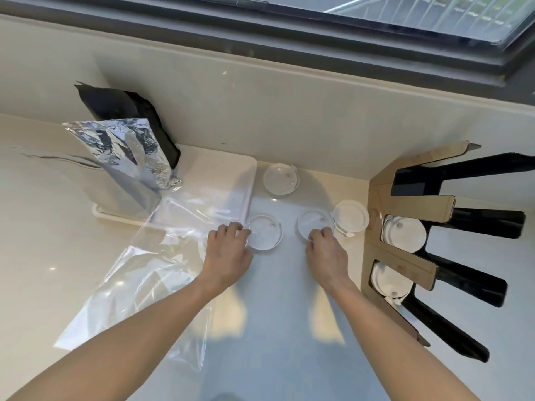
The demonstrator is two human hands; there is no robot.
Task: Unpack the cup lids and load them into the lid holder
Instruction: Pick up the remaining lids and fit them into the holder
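At the far left a black bag point(127, 111) leans against the wall, with a crinkled silver foil bag point(124, 151) standing in front of it; no writing can be read on either. Both stand at the left end of a white tray point(223, 172). A clear plastic wrapper point(139, 273) lies open across the counter point(275, 328), spreading from the tray toward the near edge.

The left hand point(228, 253) has its fingers curled over the left rim of a clear lid point(265, 231) lying flat on the counter just right of the tray. Farther back, another clear lid point(280, 178) lies alone near the wall. The right hand point(325, 250) pinches the near edge of a third clear lid point(314, 225), which touches a white lid point(351, 217) just beside it.

At the right stands the lid holder point(405, 204), a tan board with black slots fanning outward. Its upper slot looks empty; the middle slot holds white lids point(405, 234), and the lower slot holds more white lids point(389, 280). No brand or label is legible anywhere.
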